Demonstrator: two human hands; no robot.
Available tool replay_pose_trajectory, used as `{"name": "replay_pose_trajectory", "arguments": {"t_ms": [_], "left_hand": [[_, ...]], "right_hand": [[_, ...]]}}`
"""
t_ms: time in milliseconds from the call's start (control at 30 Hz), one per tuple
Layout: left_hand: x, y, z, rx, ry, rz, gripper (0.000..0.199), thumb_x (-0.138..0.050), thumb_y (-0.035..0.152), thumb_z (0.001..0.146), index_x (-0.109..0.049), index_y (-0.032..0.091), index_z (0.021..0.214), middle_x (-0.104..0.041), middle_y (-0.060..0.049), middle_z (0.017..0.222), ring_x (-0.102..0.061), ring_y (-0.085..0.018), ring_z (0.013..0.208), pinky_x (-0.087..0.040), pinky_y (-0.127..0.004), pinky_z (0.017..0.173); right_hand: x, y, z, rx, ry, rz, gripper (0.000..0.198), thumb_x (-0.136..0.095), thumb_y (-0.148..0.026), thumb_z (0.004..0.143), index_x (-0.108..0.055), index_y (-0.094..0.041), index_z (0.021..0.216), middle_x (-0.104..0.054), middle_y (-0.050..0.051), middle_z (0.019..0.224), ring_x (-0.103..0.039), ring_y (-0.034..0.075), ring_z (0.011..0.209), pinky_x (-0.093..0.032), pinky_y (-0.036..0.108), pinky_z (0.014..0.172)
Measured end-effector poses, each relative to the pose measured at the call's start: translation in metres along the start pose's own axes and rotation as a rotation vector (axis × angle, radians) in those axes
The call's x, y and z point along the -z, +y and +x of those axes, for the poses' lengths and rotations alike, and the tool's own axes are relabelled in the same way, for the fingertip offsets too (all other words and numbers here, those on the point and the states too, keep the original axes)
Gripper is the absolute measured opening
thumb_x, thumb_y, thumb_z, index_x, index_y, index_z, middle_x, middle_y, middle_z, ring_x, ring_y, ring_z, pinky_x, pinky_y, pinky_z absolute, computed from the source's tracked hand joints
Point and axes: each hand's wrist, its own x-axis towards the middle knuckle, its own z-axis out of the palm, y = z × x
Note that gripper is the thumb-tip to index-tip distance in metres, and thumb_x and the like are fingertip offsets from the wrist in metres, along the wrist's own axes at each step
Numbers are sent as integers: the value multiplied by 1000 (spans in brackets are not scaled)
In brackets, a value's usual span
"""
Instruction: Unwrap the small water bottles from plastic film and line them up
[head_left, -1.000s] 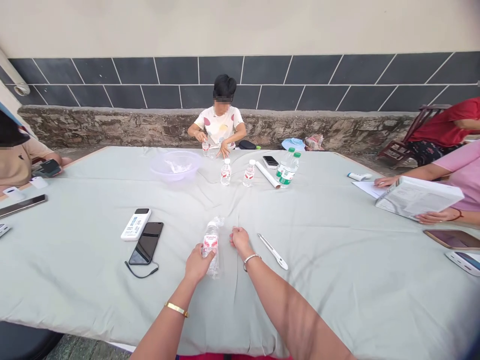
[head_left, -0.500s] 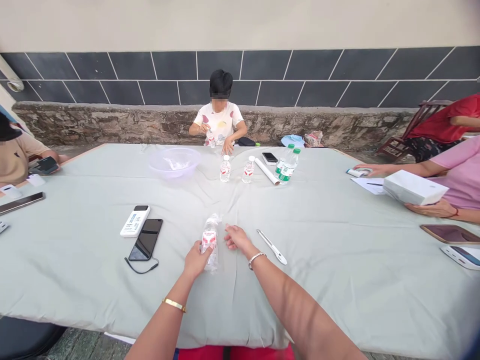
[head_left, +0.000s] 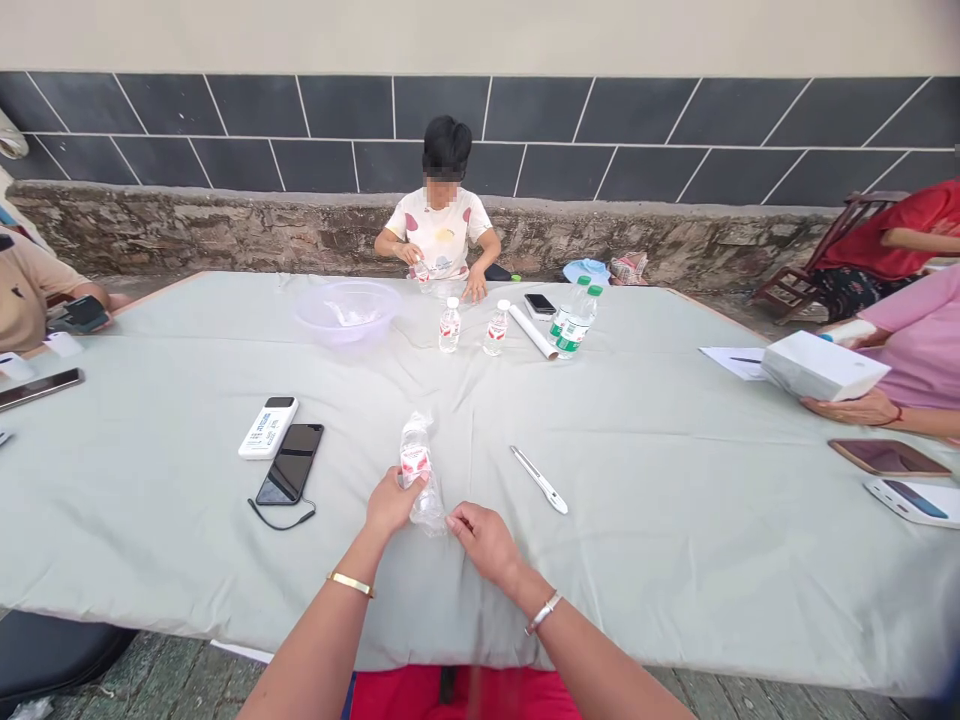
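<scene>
A small clear water bottle [head_left: 415, 460] with a red and white label lies on the cloth, wrapped in a clear plastic bag [head_left: 429, 518]. My left hand [head_left: 394, 498] is closed round the bottle's left side, thumb over the label. At the bag's lower right edge, my right hand [head_left: 484, 538] pinches the plastic between thumb and fingers. A white utility knife [head_left: 540, 480] lies to the right of the bottle. Two more small bottles, a left one [head_left: 449, 326] and a right one [head_left: 496, 328], stand upright farther back.
Left of my hands lie a black phone [head_left: 291, 464] and a white power bank [head_left: 268, 428]. A translucent purple basin [head_left: 347, 312] sits at the back. Two green-capped bottles [head_left: 574, 322] stand near a paper roll [head_left: 533, 332]. A person opposite handles a bottle; another at right holds a white box [head_left: 823, 365].
My right hand has come down toward me and now pinches the bag's lower edge. The bottle is tilted slightly in my left hand. The person at right has lifted a small white object.
</scene>
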Motion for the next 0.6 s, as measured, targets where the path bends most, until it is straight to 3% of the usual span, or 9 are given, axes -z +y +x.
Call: {"name": "replay_pose_trajectory", "arguments": {"t_ms": [67, 133, 200, 267, 300, 400, 500, 600], "left_hand": [[0, -2, 2, 18, -2, -30, 53, -47, 62, 81, -51, 20, 113, -69, -9, 96, -66, -18, 65, -49, -26, 55], [1, -5, 3, 25, -20, -62, 49, -43, 61, 84, -52, 20, 111, -68, -8, 95, -65, -17, 63, -49, -26, 51], [0, -7, 4, 24, -37, -94, 46, -40, 59, 86, -53, 20, 108, -68, -7, 94, -64, -16, 61, -49, -25, 50], [0, -8, 3, 21, -45, -117, 44, -39, 57, 87, -54, 20, 107, -68, -7, 93, -64, -16, 62, -49, -25, 50], [0, -8, 3, 22, -48, -125, 44, -38, 56, 88, -54, 20, 108, -69, -6, 92, -64, -16, 62, -50, -25, 50], [4, -8, 0, 29, -42, -137, 47, -36, 52, 89, -49, 21, 122, -69, -7, 96, -66, -17, 67, -50, -26, 53], [12, -7, -4, 30, 42, -99, 57, -38, 47, 89, -31, 22, 141, -66, -9, 114, -68, -19, 82, -51, -27, 63], [17, -5, -7, 4, 116, -6, 61, -38, 46, 90, -27, 22, 145, -58, -11, 130, -62, -23, 108, -49, -30, 80]], "right_hand": [[3, 5, -7, 68, 50, -77, 28, -45, -37, 87, -52, -20, 66, -56, -1, 64, -50, 13, 62, -40, 23, 60], [6, 9, -12, 2, 87, -51, 27, -43, -40, 88, -55, -20, 74, -59, 0, 70, -51, 13, 60, -41, 24, 60], [5, 9, -14, -67, 63, -14, 26, -51, -42, 85, -58, -20, 95, -63, 2, 87, -52, 11, 59, -42, 25, 60], [-1, 4, -13, -81, -14, -47, 46, -66, -42, 75, -53, -21, 113, -63, 4, 102, -54, 11, 60, -43, 25, 62], [-5, 0, -11, -78, -42, -89, 48, -69, -40, 73, -54, -21, 114, -64, 3, 101, -54, 11, 61, -42, 25, 63], [-15, -14, -6, -29, -17, -221, 13, -56, -31, 84, -61, -20, 86, -63, 1, 78, -54, 13, 64, -38, 24, 63], [-14, -24, -6, 123, 6, -299, 24, -44, -25, 90, -60, -20, 72, -61, 1, 72, -54, 13, 67, -37, 23, 64], [-9, -26, -10, 130, 7, -331, 20, -47, -31, 90, -62, -21, 82, -64, 1, 79, -56, 14, 69, -37, 24, 65]]}}
